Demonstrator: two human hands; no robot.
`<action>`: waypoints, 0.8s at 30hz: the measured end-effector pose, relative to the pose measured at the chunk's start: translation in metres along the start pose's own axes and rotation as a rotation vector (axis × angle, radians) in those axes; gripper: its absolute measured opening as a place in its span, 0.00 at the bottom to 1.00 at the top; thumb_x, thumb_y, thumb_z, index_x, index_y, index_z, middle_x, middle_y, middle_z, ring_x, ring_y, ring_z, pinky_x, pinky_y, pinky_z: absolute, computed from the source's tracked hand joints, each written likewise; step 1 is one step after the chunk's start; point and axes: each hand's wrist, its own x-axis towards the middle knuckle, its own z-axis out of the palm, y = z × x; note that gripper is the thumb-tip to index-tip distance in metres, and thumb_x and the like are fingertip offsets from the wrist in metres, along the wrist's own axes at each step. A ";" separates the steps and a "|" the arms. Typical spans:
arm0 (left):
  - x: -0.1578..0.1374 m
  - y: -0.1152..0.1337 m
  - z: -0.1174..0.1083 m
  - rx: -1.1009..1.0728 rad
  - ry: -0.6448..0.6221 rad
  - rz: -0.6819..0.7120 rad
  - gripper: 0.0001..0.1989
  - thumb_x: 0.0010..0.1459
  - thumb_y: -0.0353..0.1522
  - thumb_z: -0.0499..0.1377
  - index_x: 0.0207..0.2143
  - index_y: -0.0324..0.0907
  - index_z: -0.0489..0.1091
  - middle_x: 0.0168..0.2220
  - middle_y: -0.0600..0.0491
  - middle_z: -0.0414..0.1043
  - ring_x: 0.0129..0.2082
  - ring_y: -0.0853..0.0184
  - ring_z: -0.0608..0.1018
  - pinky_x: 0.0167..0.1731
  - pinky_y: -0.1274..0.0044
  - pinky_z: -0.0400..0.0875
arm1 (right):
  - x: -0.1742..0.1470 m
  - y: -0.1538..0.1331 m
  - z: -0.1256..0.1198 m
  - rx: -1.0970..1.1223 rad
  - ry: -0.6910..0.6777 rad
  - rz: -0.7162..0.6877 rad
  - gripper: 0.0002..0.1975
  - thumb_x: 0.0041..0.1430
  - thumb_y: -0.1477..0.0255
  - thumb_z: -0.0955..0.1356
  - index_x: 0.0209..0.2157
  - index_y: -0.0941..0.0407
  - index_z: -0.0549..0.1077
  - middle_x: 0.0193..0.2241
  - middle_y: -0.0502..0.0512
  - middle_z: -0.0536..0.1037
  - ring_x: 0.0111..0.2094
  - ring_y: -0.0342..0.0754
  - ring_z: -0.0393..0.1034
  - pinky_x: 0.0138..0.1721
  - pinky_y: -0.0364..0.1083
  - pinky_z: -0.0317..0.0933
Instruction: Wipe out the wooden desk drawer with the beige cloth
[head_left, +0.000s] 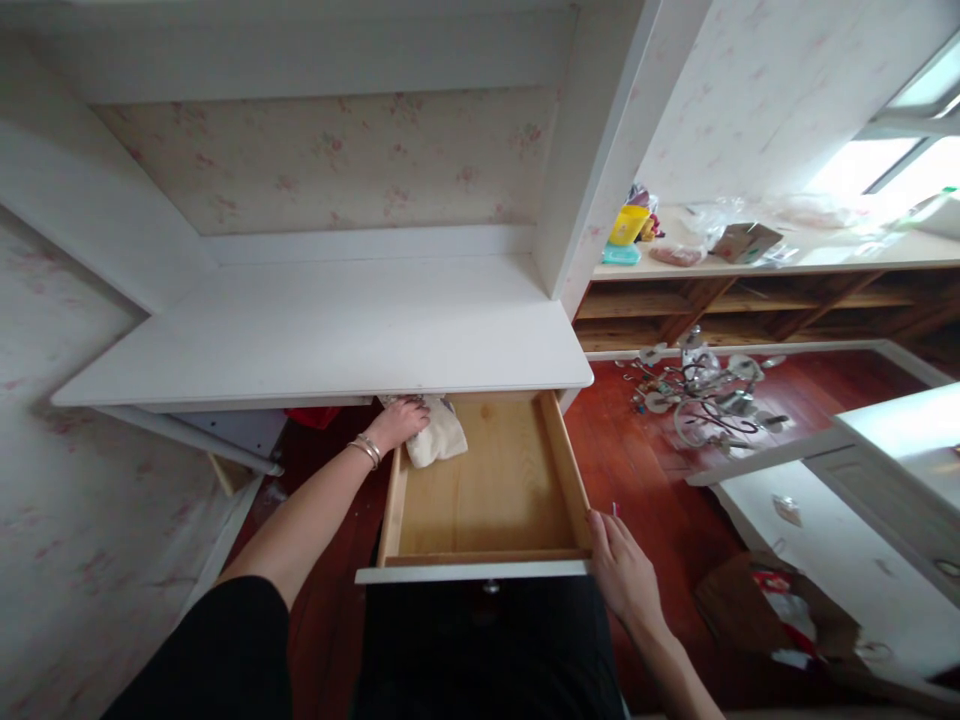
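Observation:
A pulled-out wooden drawer [487,490] with a white front juts from beneath the white desk [360,330]. My left hand [401,422], with bangles at the wrist, is closed on a cream cloth [439,438] at the drawer's left side wall, near the back. Part of the cloth hangs down inside over the drawer's bottom. At the front right corner, my right hand [619,560] grips the drawer's side wall, fingers curled over its edge. A small round knob [491,587] sits on the drawer front.
A white hutch [592,150] rises from the desk. On the red wooden floor to the right lies a dismantled chandelier [705,395]. Nearby are a white cabinet [847,540] and an open paper bag [739,600]. A low shelf unit [750,295] under the window carries a yellow cup [628,225] and a cardboard box [745,243].

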 end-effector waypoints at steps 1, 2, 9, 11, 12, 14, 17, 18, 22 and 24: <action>-0.001 0.002 0.000 0.006 0.015 -0.012 0.14 0.59 0.21 0.50 0.40 0.38 0.74 0.49 0.42 0.72 0.53 0.62 0.69 0.56 0.66 0.59 | 0.000 0.000 0.000 -0.003 0.006 0.000 0.28 0.66 0.56 0.50 0.48 0.55 0.72 0.53 0.60 0.73 0.57 0.54 0.64 0.56 0.54 0.59; -0.005 0.004 -0.001 0.010 0.028 -0.025 0.15 0.60 0.21 0.49 0.42 0.38 0.73 0.50 0.42 0.71 0.53 0.62 0.70 0.55 0.66 0.60 | 0.000 0.001 0.000 -0.008 0.004 -0.006 0.27 0.66 0.56 0.51 0.48 0.54 0.72 0.53 0.59 0.73 0.57 0.54 0.64 0.56 0.54 0.60; -0.072 0.033 -0.013 -0.050 0.044 -0.175 0.28 0.52 0.17 0.48 0.54 0.41 0.67 0.54 0.47 0.70 0.53 0.64 0.71 0.54 0.70 0.65 | 0.001 -0.002 -0.001 -0.038 -0.027 0.032 0.29 0.66 0.54 0.50 0.48 0.54 0.73 0.55 0.60 0.71 0.60 0.57 0.60 0.54 0.56 0.60; -0.099 0.050 -0.016 -0.102 0.012 -0.221 0.29 0.51 0.18 0.48 0.54 0.43 0.67 0.54 0.50 0.70 0.53 0.65 0.72 0.53 0.72 0.66 | 0.001 -0.004 -0.002 -0.030 -0.013 0.045 0.30 0.66 0.53 0.50 0.48 0.54 0.73 0.55 0.60 0.71 0.59 0.56 0.61 0.55 0.55 0.59; -0.111 0.059 -0.017 -0.127 -0.016 -0.241 0.30 0.51 0.18 0.48 0.54 0.44 0.67 0.54 0.51 0.71 0.53 0.65 0.72 0.53 0.72 0.66 | 0.001 -0.005 -0.002 -0.025 -0.008 0.047 0.30 0.66 0.53 0.50 0.48 0.54 0.73 0.55 0.60 0.71 0.59 0.56 0.60 0.55 0.55 0.59; -0.133 0.077 -0.020 -0.186 -0.088 -0.294 0.30 0.51 0.20 0.49 0.55 0.47 0.67 0.54 0.53 0.71 0.52 0.65 0.74 0.50 0.73 0.68 | 0.000 -0.006 -0.003 -0.019 -0.010 0.050 0.30 0.65 0.53 0.50 0.48 0.53 0.73 0.55 0.59 0.71 0.59 0.56 0.60 0.55 0.55 0.59; -0.153 0.099 -0.025 -0.303 -0.211 -0.360 0.30 0.50 0.24 0.51 0.55 0.51 0.67 0.51 0.55 0.74 0.48 0.63 0.76 0.47 0.72 0.69 | 0.000 -0.007 -0.004 -0.028 -0.028 0.044 0.30 0.66 0.54 0.49 0.47 0.54 0.72 0.54 0.60 0.71 0.58 0.56 0.62 0.54 0.55 0.60; -0.156 0.104 -0.027 -0.338 -0.247 -0.365 0.29 0.50 0.26 0.52 0.55 0.51 0.68 0.49 0.55 0.75 0.46 0.62 0.77 0.46 0.72 0.69 | 0.000 -0.007 -0.004 -0.033 -0.025 0.031 0.30 0.66 0.54 0.48 0.47 0.55 0.72 0.53 0.60 0.72 0.57 0.56 0.63 0.53 0.55 0.61; -0.152 0.118 -0.035 -0.405 -0.326 -0.334 0.22 0.52 0.32 0.53 0.50 0.49 0.71 0.43 0.52 0.77 0.43 0.61 0.77 0.44 0.73 0.68 | 0.000 -0.007 -0.004 -0.025 0.040 -0.031 0.27 0.66 0.57 0.50 0.43 0.55 0.72 0.46 0.60 0.76 0.51 0.54 0.68 0.49 0.52 0.63; -0.143 0.124 -0.039 -0.413 -0.349 -0.303 0.20 0.53 0.33 0.52 0.48 0.49 0.72 0.42 0.52 0.77 0.43 0.60 0.77 0.43 0.73 0.68 | -0.001 -0.007 -0.005 0.012 0.055 -0.013 0.25 0.66 0.57 0.51 0.43 0.54 0.72 0.45 0.59 0.76 0.49 0.54 0.69 0.47 0.51 0.63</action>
